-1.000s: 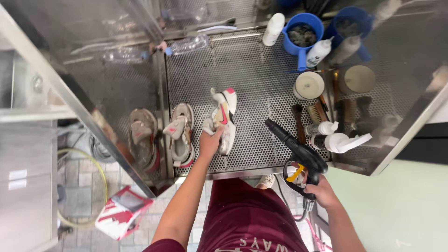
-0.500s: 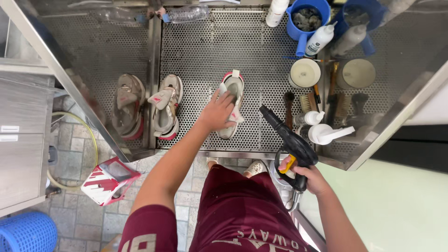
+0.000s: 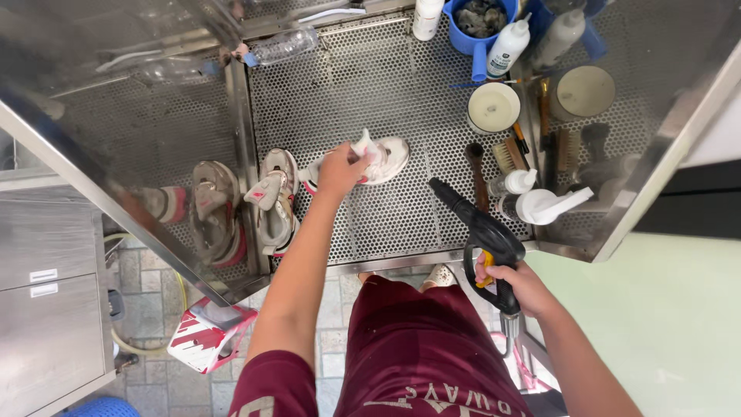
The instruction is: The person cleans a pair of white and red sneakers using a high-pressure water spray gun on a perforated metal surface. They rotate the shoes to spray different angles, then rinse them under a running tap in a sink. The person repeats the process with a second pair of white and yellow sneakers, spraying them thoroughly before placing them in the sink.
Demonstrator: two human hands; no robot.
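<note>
White sneaker [image 3: 380, 158], partly hidden by the gripping left hand [image 3: 338, 171]; right hand [image 3: 515, 279] clasps spray gun [image 3: 482, 232].

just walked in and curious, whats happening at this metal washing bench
A person in a maroon shirt stands at a perforated steel tray. Their left hand grips a white and pink sneaker, turned on its side on the mesh. Their right hand holds a black spray gun, its nozzle angled toward the tray. A second sneaker lies by the left wall. Brushes, bottles and a blue cup line the right side.
</note>
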